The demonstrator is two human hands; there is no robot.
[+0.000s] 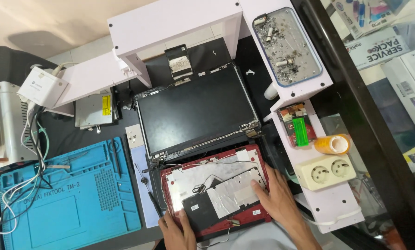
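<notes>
The red laptop lid (214, 192) lies inner side up on the counter (207, 51), below the black screen panel (196, 111). Left hand (177, 229) pinches its lower edge; right hand (277, 196) rests flat, fingers extended, on its foil. A clear tray (288, 44) holds cigarette butts and ash.

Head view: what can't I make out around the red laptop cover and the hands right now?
- Left hand: wrist cut off by the bottom frame edge.
- Red laptop cover: right edge hidden under the right hand.
- Fine wires on the foil sheet: too small to trace.
- Laptop base: hidden beneath the screen panel.
</notes>
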